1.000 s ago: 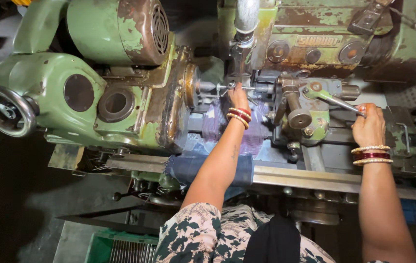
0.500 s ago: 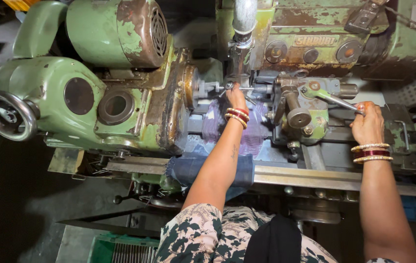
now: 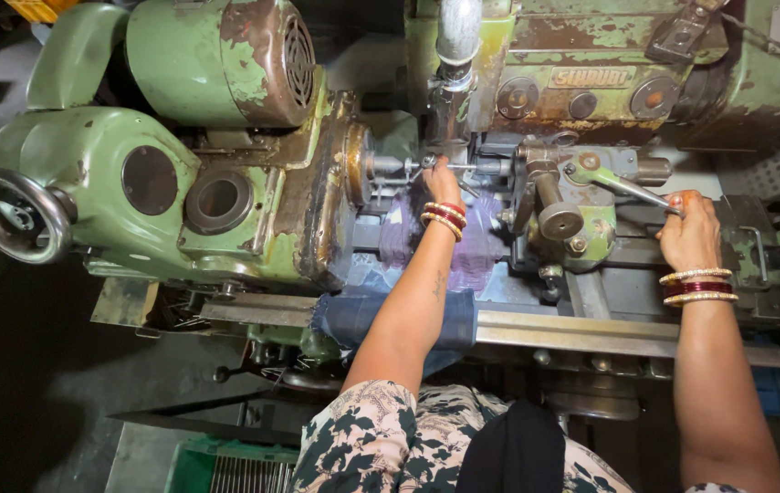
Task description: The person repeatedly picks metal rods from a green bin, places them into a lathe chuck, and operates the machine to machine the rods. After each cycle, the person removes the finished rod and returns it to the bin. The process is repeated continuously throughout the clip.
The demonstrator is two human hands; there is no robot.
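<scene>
Item: green lathe (image 3: 253, 228), paint worn and rusted in patches, seen from above.

Left hand (image 3: 440, 181): reaches in by the round chuck (image 3: 353, 173), fingertips closed on a small metal part (image 3: 426, 162) at the spindle line; wrist carries red and gold bangles. How tight the pinch is cannot be told (the fingers hide most of the part).

Right hand (image 3: 689, 236): wrapped around the end of a long metal lever (image 3: 622, 187), which runs back to the tool block (image 3: 563, 205); same bangles on this wrist.

Beneath the left forearm: a purple cloth (image 3: 476, 251) over the machine bed, and a blue denim cloth (image 3: 353, 315) hanging over the front rail (image 3: 581, 330).

Also present: a motor housing (image 3: 216, 59) at the upper left, a handwheel (image 3: 15, 217) at the far left end, and a vertical pipe (image 3: 456, 36) above the chuck area.
</scene>
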